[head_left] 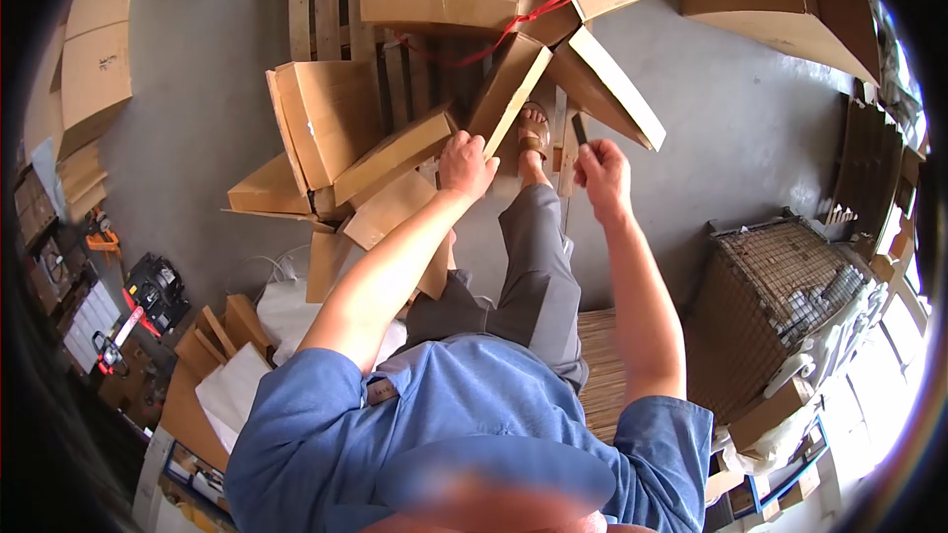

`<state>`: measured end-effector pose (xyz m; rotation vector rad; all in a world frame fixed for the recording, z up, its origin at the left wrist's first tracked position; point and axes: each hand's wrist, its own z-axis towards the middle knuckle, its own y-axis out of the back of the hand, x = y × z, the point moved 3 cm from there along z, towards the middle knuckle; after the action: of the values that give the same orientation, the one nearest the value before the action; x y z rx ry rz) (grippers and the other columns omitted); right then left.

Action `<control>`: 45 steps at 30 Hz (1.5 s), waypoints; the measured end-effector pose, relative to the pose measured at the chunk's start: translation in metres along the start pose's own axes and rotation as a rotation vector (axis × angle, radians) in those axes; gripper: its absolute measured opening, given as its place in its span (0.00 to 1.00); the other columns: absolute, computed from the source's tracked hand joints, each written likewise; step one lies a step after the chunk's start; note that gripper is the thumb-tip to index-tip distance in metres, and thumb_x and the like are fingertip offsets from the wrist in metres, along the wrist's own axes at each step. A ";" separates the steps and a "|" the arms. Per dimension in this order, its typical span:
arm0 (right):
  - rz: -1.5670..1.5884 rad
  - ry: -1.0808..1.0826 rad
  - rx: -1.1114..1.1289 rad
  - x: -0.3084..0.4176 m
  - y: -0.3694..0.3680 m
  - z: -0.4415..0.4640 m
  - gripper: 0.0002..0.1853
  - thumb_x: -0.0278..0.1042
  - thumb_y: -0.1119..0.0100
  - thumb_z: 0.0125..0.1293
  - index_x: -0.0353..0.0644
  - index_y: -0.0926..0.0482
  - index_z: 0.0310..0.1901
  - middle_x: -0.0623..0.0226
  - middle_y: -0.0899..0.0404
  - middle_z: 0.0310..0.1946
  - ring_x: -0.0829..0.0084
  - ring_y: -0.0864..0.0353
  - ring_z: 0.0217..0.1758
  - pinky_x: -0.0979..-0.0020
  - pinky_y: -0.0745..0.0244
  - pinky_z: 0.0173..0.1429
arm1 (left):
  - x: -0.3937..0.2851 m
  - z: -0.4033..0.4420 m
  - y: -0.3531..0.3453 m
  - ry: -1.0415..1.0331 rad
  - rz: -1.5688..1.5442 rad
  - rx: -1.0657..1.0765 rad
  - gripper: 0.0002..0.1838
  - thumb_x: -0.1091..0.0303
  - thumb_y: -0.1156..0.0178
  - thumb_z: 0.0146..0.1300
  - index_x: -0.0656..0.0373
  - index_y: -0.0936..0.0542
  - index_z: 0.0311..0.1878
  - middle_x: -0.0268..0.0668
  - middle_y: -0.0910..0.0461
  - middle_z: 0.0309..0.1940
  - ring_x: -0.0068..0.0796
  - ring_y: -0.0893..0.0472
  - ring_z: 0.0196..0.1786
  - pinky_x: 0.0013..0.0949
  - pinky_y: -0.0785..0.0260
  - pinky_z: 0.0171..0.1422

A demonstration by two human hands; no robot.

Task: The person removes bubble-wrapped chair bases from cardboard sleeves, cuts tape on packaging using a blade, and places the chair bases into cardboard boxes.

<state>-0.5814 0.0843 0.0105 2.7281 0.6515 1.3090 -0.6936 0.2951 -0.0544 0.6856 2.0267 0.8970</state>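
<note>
My left hand (466, 166) grips the near end of an upright cardboard flap (513, 89), part of an open carton with its flaps spread out. Red strap (523, 18) lies across the far flaps of this carton. In my right hand (602, 173) is a dark, thin tool (579, 128), its tip pointing up and away; the fingers are closed around it. The tool is right of the flap and does not touch it. A second open carton (341, 123) lies to the left, close to my left forearm.
Wooden pallet slats (326, 0) lie under the cartons. My sandalled foot (533, 133) stands between my hands. A wire mesh crate (780, 276) is at the right, a large carton (760, 0) at the upper right, and a black machine (153, 288) at the left.
</note>
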 end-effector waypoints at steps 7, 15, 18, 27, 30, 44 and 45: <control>-0.242 0.130 -0.015 0.067 0.036 0.118 0.07 0.30 0.40 0.69 0.35 0.18 0.42 0.69 0.19 0.24 0.81 0.25 0.21 0.76 0.30 0.27 | 0.000 0.026 -0.030 0.116 -0.042 -0.005 0.18 0.59 0.30 0.55 0.64 0.22 0.35 0.48 0.19 0.35 0.53 0.19 0.43 0.52 0.27 0.48; -0.166 0.097 -0.015 0.119 0.059 0.235 0.12 0.34 0.31 0.65 0.32 0.14 0.43 0.71 0.20 0.25 0.81 0.26 0.24 0.75 0.29 0.30 | 0.001 0.018 -0.036 0.007 -0.058 -0.133 0.14 0.62 0.30 0.56 0.61 0.25 0.32 0.45 0.23 0.35 0.50 0.23 0.44 0.49 0.28 0.50; -0.159 0.156 -0.007 0.130 0.060 0.276 0.12 0.33 0.32 0.65 0.32 0.14 0.43 0.70 0.19 0.27 0.81 0.25 0.25 0.75 0.28 0.30 | -0.001 0.018 -0.032 -0.002 -0.076 -0.117 0.13 0.63 0.31 0.55 0.61 0.24 0.32 0.45 0.23 0.34 0.50 0.23 0.44 0.49 0.29 0.51; -0.859 0.461 0.281 0.208 0.046 0.355 0.11 0.28 0.35 0.61 0.38 0.14 0.46 0.63 0.13 0.35 0.75 0.16 0.33 0.70 0.21 0.41 | -0.004 0.018 -0.032 -0.007 -0.100 -0.100 0.15 0.62 0.32 0.58 0.61 0.27 0.31 0.46 0.25 0.34 0.51 0.23 0.43 0.49 0.28 0.48; -1.239 0.691 0.360 0.229 0.037 0.362 0.11 0.30 0.35 0.60 0.43 0.14 0.45 0.61 0.13 0.38 0.64 0.15 0.39 0.66 0.21 0.47 | -0.005 0.017 -0.032 0.013 -0.111 -0.092 0.15 0.62 0.32 0.57 0.61 0.27 0.31 0.46 0.25 0.33 0.51 0.24 0.43 0.49 0.29 0.47; -1.863 1.218 0.569 0.253 0.063 0.387 0.03 0.25 0.41 0.56 0.45 0.23 0.29 0.67 0.22 0.32 0.63 0.19 0.44 0.62 0.25 0.52 | -0.010 0.021 -0.026 0.020 -0.087 -0.108 0.15 0.62 0.31 0.55 0.61 0.27 0.30 0.45 0.26 0.33 0.50 0.24 0.42 0.48 0.29 0.48; -1.931 1.145 0.542 0.256 0.072 0.390 0.03 0.26 0.40 0.56 0.46 0.22 0.31 0.68 0.20 0.33 0.64 0.19 0.47 0.63 0.26 0.55 | -0.009 0.022 -0.026 0.015 -0.083 -0.105 0.15 0.62 0.31 0.55 0.61 0.27 0.30 0.45 0.26 0.33 0.50 0.24 0.42 0.48 0.29 0.48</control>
<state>-0.1199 0.1724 -0.0359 0.0252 2.6222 1.5476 -0.6748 0.2803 -0.0804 0.5349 1.9905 0.9552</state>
